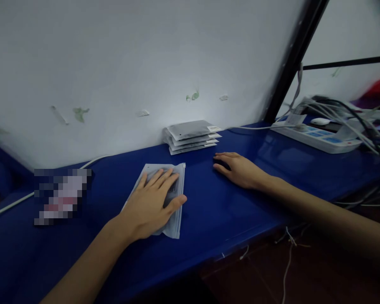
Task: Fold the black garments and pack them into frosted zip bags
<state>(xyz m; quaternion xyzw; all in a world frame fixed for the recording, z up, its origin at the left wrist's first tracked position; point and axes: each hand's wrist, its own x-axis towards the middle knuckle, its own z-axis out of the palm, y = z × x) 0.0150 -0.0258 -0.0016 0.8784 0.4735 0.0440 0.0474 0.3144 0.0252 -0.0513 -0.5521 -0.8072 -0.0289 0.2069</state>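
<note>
My left hand (152, 202) lies flat with fingers spread on a translucent zip bag (177, 215). Something dark shows inside the bag, mostly covered by my fingers. To the right, my right hand (237, 169) rests on the blue table (205, 202), fingers stretched out and holding nothing. Just beyond it, against the wall, is a stack of several similar flat bags (191, 131) with white labels at their right corners.
A blurred-out object (63, 198) lies at the left beside a white cable (12, 205). On the right stands a long white power strip (316, 137) with tangled cables (351, 118). Loose strings (289, 240) hang below the table's front edge.
</note>
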